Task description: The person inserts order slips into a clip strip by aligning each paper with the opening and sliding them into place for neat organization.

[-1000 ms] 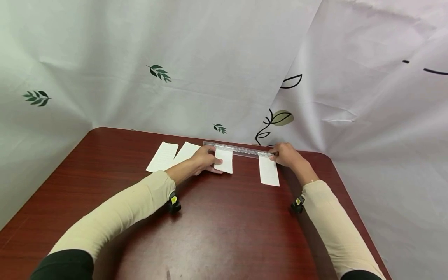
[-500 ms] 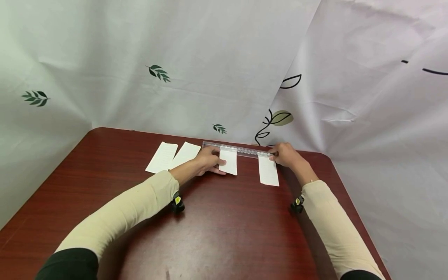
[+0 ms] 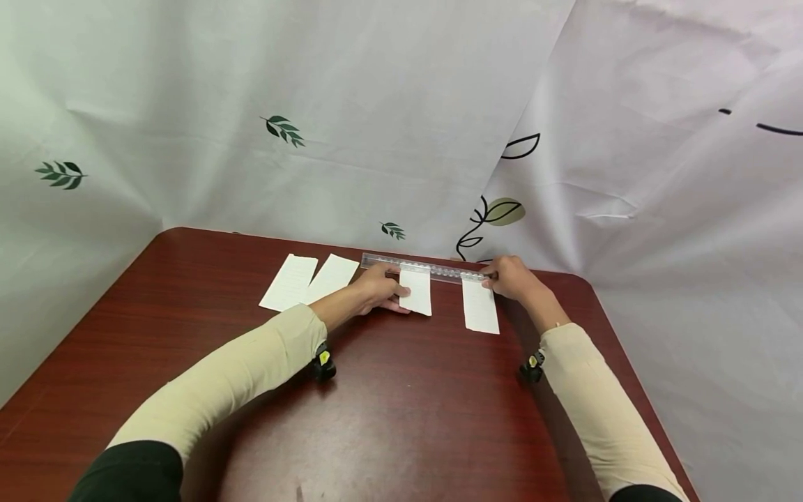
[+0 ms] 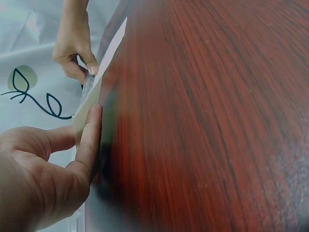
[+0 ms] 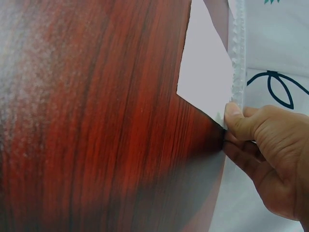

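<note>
My left hand (image 3: 379,284) pinches a small white paper slip (image 3: 417,289), thumb on its near face and fingers behind. The slip's top edge lies at a clear plastic ruler (image 3: 447,272) along the table's far side. At the ruler's right end, my right hand (image 3: 511,277) pinches it between thumb and fingers. A second paper slip (image 3: 481,308) hangs down from that end, close by the right thumb. In the right wrist view the ruler (image 5: 238,58) shows a row of bumps, and the slip (image 5: 205,63) stands beside it. The left wrist view shows the held slip (image 4: 87,113) edge-on.
Two more white paper slips (image 3: 290,282) lie side by side at the far left of the table (image 3: 401,404), the inner one partly behind the left wrist. A pale leaf-printed cloth (image 3: 351,139) hangs right behind the table's far edge.
My left hand has slid the paper slip to the right along the ruler, towards the other slip. The right hand and the ruler have stayed in place.
</note>
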Available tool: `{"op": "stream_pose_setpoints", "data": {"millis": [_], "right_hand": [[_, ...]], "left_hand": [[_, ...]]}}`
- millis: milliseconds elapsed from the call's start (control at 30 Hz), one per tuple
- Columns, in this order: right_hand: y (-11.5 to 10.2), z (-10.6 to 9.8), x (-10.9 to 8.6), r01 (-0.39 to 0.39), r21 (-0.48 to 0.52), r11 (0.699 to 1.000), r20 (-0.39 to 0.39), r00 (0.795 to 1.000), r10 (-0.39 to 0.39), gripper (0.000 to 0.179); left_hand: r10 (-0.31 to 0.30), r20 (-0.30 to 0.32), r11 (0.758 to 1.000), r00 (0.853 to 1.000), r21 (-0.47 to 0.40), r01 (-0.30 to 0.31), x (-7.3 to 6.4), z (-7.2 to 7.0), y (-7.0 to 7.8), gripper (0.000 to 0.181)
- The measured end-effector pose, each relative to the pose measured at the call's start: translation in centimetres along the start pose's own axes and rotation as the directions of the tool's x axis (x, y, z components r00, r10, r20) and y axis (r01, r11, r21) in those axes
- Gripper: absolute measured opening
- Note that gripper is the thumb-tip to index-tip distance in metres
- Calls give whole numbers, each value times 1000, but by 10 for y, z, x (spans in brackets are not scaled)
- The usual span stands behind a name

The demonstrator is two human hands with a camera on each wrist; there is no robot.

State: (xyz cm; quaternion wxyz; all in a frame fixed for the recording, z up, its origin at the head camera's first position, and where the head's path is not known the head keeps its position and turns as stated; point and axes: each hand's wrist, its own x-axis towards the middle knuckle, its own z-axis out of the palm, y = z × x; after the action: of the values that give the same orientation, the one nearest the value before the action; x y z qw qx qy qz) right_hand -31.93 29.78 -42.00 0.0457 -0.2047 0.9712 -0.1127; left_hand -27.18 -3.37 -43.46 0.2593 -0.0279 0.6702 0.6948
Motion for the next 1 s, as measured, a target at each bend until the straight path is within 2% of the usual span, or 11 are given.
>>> {"op": "stream_pose_setpoints", "data": {"millis": [300,533,767,1000], "right_hand": [[-1,1,0,-14,9,1000,6,1000,14,29],[-2,-1,0,-30,12,999,16,999,30,31],[-3,-2,0,-38,13,999,22,999,38,31],[-2,-1,1,-37,7,999,22,999,37,31]], "left_hand": [[-10,6,1000,1000,5,10,0,7,1,78],[-15,4,1000,1000,-2,15,5,11,1,80],[-18,-35,988,999,150,23,3,10,3,76],[-16,-31,982,999,188,21,3,14,2,75]]}}
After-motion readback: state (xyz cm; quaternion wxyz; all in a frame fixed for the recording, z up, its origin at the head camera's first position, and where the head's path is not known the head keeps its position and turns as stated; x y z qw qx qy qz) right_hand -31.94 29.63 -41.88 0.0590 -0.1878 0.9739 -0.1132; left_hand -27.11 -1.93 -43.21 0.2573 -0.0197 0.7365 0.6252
